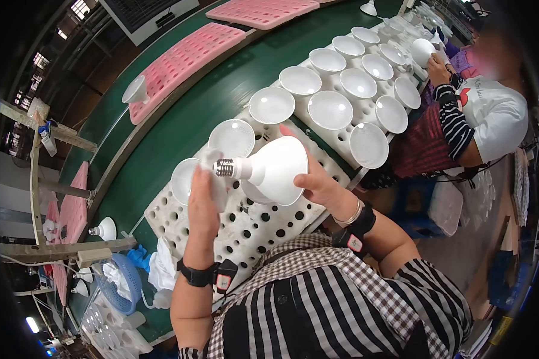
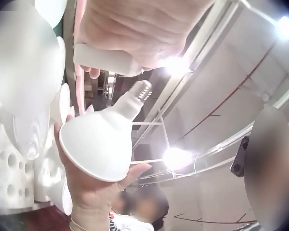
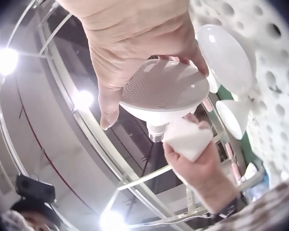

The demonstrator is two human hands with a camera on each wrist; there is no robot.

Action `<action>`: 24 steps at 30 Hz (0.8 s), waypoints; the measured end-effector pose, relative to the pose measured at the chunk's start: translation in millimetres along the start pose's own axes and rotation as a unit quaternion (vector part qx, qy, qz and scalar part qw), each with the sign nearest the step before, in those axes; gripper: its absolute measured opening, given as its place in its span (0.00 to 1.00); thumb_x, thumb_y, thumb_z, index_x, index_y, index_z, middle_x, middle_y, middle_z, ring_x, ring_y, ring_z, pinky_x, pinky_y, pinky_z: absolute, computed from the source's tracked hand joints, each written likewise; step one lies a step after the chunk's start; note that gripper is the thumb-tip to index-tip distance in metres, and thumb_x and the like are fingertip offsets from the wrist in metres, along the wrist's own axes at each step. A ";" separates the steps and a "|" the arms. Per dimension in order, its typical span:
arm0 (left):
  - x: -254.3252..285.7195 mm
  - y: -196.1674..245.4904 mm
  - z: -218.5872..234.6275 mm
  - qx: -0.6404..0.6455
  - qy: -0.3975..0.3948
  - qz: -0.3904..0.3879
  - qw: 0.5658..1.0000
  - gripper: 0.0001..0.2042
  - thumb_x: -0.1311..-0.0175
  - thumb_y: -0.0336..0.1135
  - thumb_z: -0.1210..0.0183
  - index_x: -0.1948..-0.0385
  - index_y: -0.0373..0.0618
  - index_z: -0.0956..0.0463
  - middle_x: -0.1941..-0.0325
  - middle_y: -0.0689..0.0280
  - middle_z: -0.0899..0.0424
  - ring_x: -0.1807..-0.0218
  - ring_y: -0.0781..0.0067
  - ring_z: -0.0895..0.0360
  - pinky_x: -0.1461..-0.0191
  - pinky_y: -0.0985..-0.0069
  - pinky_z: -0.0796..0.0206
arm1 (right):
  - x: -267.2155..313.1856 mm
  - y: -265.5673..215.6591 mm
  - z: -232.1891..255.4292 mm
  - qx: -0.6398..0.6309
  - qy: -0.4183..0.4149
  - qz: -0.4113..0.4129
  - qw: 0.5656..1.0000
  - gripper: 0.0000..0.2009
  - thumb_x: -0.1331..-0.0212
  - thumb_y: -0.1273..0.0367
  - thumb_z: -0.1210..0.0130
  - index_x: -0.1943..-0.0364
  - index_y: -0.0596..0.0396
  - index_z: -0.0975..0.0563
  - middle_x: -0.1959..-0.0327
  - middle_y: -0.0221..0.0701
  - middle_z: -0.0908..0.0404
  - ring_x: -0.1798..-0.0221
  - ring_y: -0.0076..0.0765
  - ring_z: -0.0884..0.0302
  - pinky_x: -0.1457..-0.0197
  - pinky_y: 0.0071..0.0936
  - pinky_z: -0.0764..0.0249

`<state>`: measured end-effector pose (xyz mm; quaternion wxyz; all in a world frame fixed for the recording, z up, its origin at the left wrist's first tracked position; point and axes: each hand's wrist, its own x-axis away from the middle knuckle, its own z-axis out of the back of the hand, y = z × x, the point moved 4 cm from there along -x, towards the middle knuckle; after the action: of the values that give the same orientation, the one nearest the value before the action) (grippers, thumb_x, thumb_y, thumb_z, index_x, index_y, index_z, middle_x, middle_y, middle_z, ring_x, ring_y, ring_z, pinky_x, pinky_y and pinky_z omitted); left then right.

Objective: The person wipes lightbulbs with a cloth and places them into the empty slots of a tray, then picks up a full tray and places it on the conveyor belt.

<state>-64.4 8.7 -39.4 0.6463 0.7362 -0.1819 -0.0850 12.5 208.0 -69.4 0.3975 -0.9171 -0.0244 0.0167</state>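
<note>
A white reflector light bulb (image 1: 279,169) lies sideways in front of the chest, its metal screw base pointing left. My right hand (image 1: 324,186) grips it around the wide lens end, thumb on the near rim and fingers on the far side. The right wrist view shows the textured lens (image 3: 166,89) under the palm. Close by the screw base, my left hand (image 1: 202,206) is raised and holds a white angular pad (image 3: 189,139) between thumb and fingers. In the left wrist view the pad lies below the palm, a small gap away from the bulb's base.
Several bulbs stand lens-up in white perforated trays (image 1: 263,230) on the green bench (image 1: 221,78). Pink perforated trays (image 1: 185,63) lie along the far side. A blue basket (image 1: 115,293) and white cloth (image 1: 163,266) are at lower left. Another person (image 1: 491,119) handles a bulb at right.
</note>
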 end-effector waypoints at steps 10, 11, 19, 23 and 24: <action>31.7 68.1 -79.8 -0.480 -0.275 -0.394 0.734 0.18 0.49 0.39 0.35 0.55 0.49 0.22 0.43 0.62 0.23 0.45 0.56 0.26 0.45 0.61 0.36 | 7.2 -2.1 -9.0 0.247 -0.043 0.021 0.968 0.68 0.73 0.59 0.20 0.26 0.51 0.60 0.28 0.35 0.48 0.27 0.38 0.49 0.29 0.35 0.44; 26.8 64.3 -82.9 -0.464 -0.263 -0.407 0.742 0.16 0.45 0.37 0.38 0.54 0.49 0.21 0.43 0.66 0.23 0.46 0.58 0.25 0.46 0.62 0.35 | 8.1 -0.3 -9.1 0.210 -0.055 0.003 0.976 0.68 0.72 0.59 0.20 0.26 0.50 0.59 0.28 0.35 0.47 0.27 0.37 0.49 0.29 0.34 0.45; -22.8 34.1 -48.0 -0.140 -0.377 0.028 0.915 0.18 0.30 0.36 0.52 0.42 0.39 0.28 0.42 0.62 0.23 0.41 0.73 0.28 0.39 0.76 0.37 | 17.6 3.9 -6.8 0.073 -0.039 -0.044 0.996 0.65 0.69 0.53 0.23 0.27 0.55 0.57 0.30 0.35 0.45 0.27 0.35 0.47 0.27 0.35 0.48; -25.7 -3.6 -30.7 -0.120 -0.220 0.046 0.967 0.21 0.28 0.38 0.56 0.39 0.36 0.33 0.41 0.61 0.25 0.41 0.74 0.29 0.39 0.78 0.38 | 12.6 -5.4 -12.2 -0.060 -0.012 -0.018 0.998 0.56 0.56 0.41 0.34 0.28 0.51 0.53 0.30 0.35 0.43 0.30 0.37 0.41 0.30 0.38 0.40; -21.9 -17.2 -39.1 0.022 -0.169 0.100 0.980 0.23 0.29 0.37 0.55 0.37 0.32 0.37 0.41 0.60 0.26 0.39 0.72 0.30 0.36 0.77 0.41 | 9.6 -2.5 -8.9 -0.110 0.016 -0.018 0.994 0.52 0.52 0.40 0.38 0.28 0.51 0.51 0.31 0.35 0.42 0.31 0.38 0.39 0.31 0.39 0.38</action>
<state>-67.8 54.7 -52.9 0.5949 0.7036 -0.3630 -0.1388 22.4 203.8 -61.5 0.2952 -0.9547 -0.0360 -0.0078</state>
